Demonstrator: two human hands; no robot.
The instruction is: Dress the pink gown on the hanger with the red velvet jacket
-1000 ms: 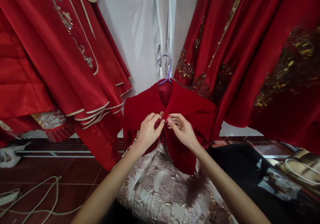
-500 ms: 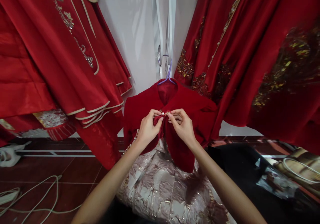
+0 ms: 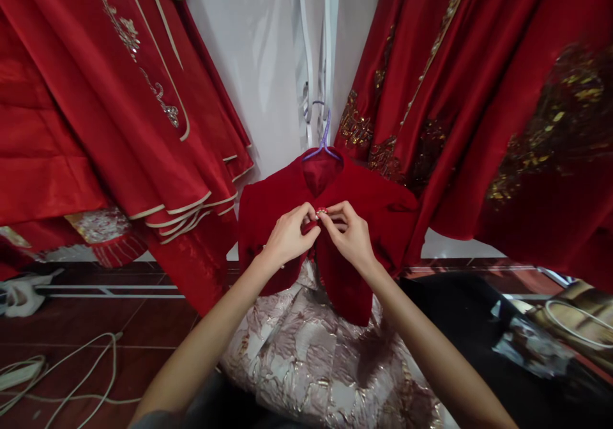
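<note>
A short dark-red velvet jacket (image 3: 282, 193) hangs on a purple hanger (image 3: 324, 142). At its front opening, just below the collar, is a small red beaded fastening (image 3: 321, 212) with pearl-like dots. My left hand (image 3: 293, 232) pinches the fastening from the left, thumb and forefinger closed at its edge. From the right, my right hand (image 3: 350, 232) grips its other side between thumb and fingertips. Both hands nearly meet, so most of the fastening is covered. Under the jacket shows a pale pink brocade garment (image 3: 306, 359) with gold threads.
Red garments (image 3: 158, 161) with pale piping hang at the left, and red gowns (image 3: 454, 129) with gold embroidery at the right. Behind stands a white panel (image 3: 244, 46). A white cable (image 3: 112, 365) lies on the tiled floor. Black cloth (image 3: 460, 327) and clear plastic (image 3: 531, 349) lie lower right.
My left hand has moved slightly up and right, its fingertips closing over more of the fastening. The right hand keeps its pinch, shifted only a little. The view has shifted slightly.
</note>
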